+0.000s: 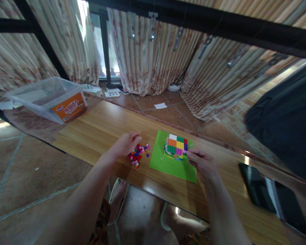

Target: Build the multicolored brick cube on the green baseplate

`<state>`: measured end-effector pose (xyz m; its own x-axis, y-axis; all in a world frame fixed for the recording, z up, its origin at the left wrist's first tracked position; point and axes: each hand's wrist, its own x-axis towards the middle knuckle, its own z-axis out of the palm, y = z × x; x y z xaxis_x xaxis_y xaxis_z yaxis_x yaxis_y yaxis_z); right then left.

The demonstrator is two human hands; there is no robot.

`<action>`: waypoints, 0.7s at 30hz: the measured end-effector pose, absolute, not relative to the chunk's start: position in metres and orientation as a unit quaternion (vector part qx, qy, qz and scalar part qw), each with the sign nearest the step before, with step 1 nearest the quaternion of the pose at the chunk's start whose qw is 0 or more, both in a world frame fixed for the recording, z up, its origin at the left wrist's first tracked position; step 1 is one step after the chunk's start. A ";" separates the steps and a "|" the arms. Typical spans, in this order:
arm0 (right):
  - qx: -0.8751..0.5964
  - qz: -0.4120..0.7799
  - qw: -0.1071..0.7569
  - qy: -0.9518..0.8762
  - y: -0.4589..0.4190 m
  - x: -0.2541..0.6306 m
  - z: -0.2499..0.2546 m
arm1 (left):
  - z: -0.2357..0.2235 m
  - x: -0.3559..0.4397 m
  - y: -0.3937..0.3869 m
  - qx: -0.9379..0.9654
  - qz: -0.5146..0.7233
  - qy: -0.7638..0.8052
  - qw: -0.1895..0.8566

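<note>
A green baseplate lies on the wooden table. On its far part stands a low block of coloured bricks with white, orange, yellow, green and red patches. My right hand rests at the block's near right corner, fingers pinched against the block's edge. My left hand hovers over a small pile of loose red, blue and purple bricks just left of the baseplate, fingers curled down into the pile; what they hold is hidden.
A clear plastic tub with an orange label stands at the table's far left. A dark phone lies at the right. Curtains hang behind, with papers on the tiled floor. My feet in sandals show under the table.
</note>
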<state>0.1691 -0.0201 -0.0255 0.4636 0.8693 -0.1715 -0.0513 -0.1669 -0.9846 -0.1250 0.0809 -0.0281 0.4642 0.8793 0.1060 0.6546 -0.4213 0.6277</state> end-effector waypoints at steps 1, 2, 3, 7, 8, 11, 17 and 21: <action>-0.642 0.421 0.562 -0.308 -0.020 0.169 -0.025 | -0.028 -0.125 0.081 0.814 0.213 0.474 0.258; -0.641 0.428 0.562 -0.301 -0.019 0.169 -0.025 | -0.028 -0.125 0.080 0.813 0.213 0.478 0.256; -0.641 0.434 0.560 -0.294 -0.018 0.169 -0.025 | -0.028 -0.125 0.080 0.812 0.213 0.481 0.254; -0.641 0.447 0.560 -0.273 -0.017 0.169 -0.024 | -0.029 -0.124 0.080 0.810 0.215 0.483 0.255; -0.640 0.451 0.560 -0.269 -0.017 0.168 -0.024 | -0.029 -0.124 0.080 0.811 0.214 0.481 0.255; -0.634 0.460 0.561 -0.269 -0.017 0.167 -0.026 | -0.031 -0.124 0.080 0.809 0.215 0.487 0.250; -0.611 0.435 0.592 -0.296 -0.020 0.179 -0.025 | -0.032 -0.125 0.080 0.808 0.219 0.481 0.259; -0.559 0.401 0.665 -0.291 -0.021 0.185 -0.014 | -0.030 -0.126 0.079 0.808 0.229 0.472 0.268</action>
